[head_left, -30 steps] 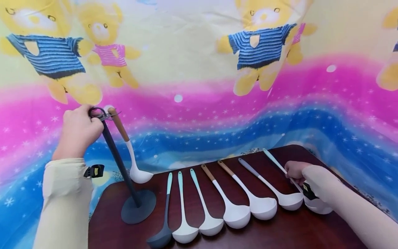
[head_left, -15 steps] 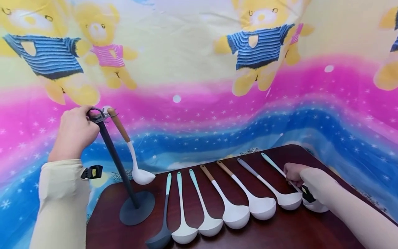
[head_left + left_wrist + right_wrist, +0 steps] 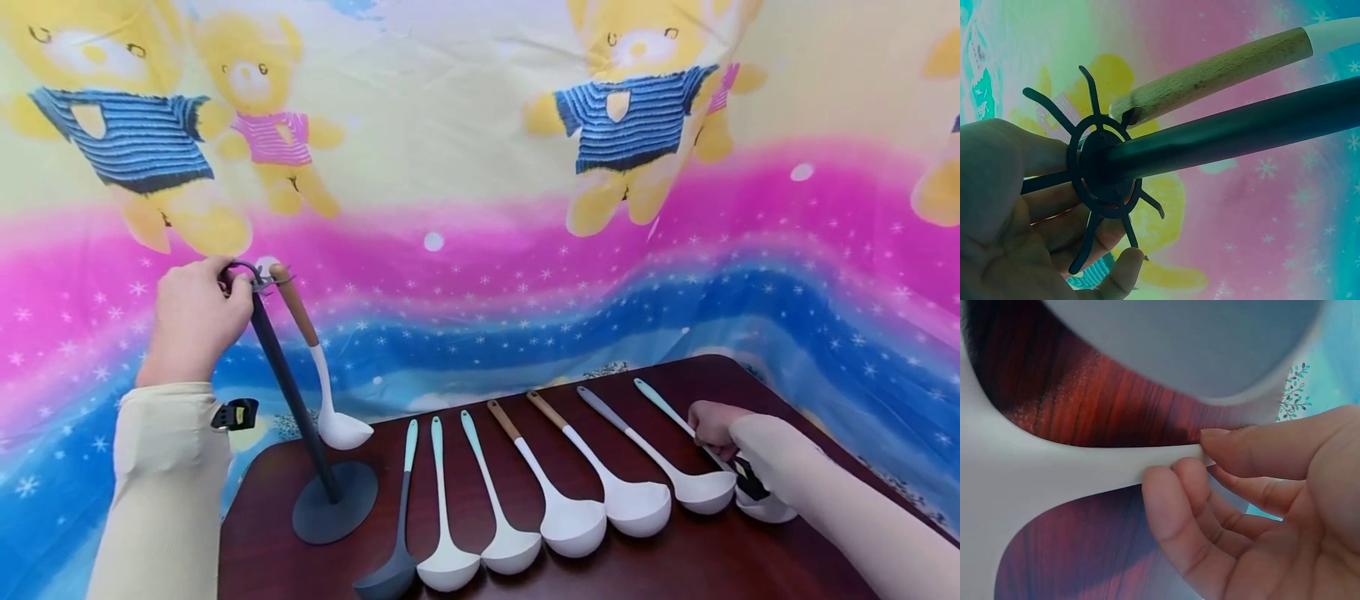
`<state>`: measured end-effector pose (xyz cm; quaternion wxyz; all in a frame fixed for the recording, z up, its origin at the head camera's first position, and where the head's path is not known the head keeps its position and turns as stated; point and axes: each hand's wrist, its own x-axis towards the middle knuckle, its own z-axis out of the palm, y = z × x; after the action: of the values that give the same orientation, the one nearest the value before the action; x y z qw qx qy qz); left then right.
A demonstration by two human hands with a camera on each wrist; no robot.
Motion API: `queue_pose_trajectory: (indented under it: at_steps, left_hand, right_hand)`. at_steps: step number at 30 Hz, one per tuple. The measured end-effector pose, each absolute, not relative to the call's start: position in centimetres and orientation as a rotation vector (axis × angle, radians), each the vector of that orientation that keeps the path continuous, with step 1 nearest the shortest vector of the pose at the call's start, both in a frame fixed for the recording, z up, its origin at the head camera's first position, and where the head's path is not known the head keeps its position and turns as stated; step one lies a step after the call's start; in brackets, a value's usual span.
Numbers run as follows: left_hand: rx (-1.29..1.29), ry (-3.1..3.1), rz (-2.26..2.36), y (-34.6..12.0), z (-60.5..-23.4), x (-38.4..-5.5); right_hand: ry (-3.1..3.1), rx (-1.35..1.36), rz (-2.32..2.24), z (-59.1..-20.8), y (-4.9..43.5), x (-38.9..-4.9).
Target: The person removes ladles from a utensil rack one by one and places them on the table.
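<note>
My left hand (image 3: 198,312) grips the top of a dark ladle stand (image 3: 288,392) by its ring of hooks (image 3: 1071,169). From one hook hangs a white ladle with a wooden handle (image 3: 298,312), bowl downward. At the right of the table, my right hand (image 3: 716,427) pinches the white neck of a mint-handled ladle (image 3: 663,404). Thumb and fingers meet on that neck (image 3: 1104,464) in the right wrist view. In the head view its bowl is partly hidden behind the wrist and the neighbouring ladle.
Several ladles lie in a row on the dark wooden table (image 3: 258,500): a dark grey one (image 3: 390,575), white ones with mint, wooden (image 3: 573,529) and grey handles (image 3: 600,408). The stand's round base (image 3: 335,512) sits at the left. A bear-printed curtain (image 3: 450,167) hangs behind.
The mint-handled ladle in my right hand has shifted slightly nearer, its handle end lower in the head view. My left hand stays on the stand's top.
</note>
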<state>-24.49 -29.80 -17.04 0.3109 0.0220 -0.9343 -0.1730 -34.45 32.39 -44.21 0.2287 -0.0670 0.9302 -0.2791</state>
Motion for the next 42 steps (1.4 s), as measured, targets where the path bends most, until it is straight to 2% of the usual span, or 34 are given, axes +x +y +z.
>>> queue_pose_trajectory:
  at_steps: [9,18,25,33,42]
  left_hand:
    - [0.058,-2.457,-0.464,-29.9,-16.8,-24.3]
    - [0.074,-2.463,-0.470,-29.9,-16.8,-24.6]
    - [0.085,-2.461,-0.473,-29.9,-16.7,-25.0]
    - [0.094,-2.529,-0.419,-30.4,-16.7,-25.2]
    - [0.091,-2.495,-0.434,-30.3,-16.6,-25.0]
  right_hand:
    - [2.511,-0.193,-0.793,-43.2,32.7,-35.1]
    - [2.471,-0.340,-0.856,-38.1,29.4,-35.5]
    - [2.452,-0.630,-0.957,-35.0,20.7,-35.8]
    - [2.407,-0.874,-1.048,-34.0,7.6,-35.4]
    - [2.251,-1.041,-1.290,-33.5,-4.6,-34.6]
